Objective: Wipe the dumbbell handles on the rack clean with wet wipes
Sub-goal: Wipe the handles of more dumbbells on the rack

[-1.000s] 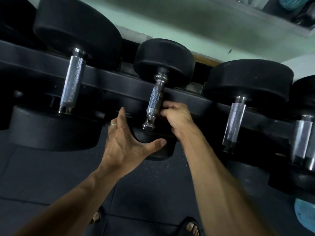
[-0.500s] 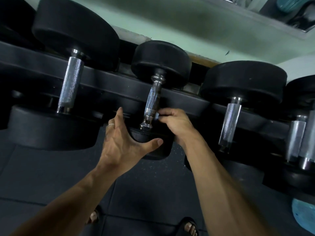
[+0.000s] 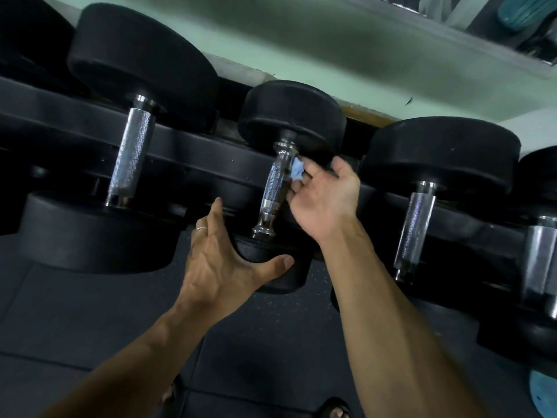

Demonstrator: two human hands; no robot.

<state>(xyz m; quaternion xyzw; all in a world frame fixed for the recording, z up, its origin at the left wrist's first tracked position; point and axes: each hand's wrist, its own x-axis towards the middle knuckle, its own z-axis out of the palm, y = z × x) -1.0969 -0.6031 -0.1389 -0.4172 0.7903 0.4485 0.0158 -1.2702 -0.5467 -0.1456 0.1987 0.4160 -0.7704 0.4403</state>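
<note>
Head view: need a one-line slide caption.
Right hand wipes the small dumbbell's handle with a blue wet wipe; left hand steadies its near head on the rack.

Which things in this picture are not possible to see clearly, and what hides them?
All head view:
- Wet wipe: only a blue corner shows; the right hand covers the rest.
- Near head of the small dumbbell: partly behind the left hand.
- Rightmost dumbbell: blurred, cut by the right edge.
- Shelf items: cut by the top edge.
</note>
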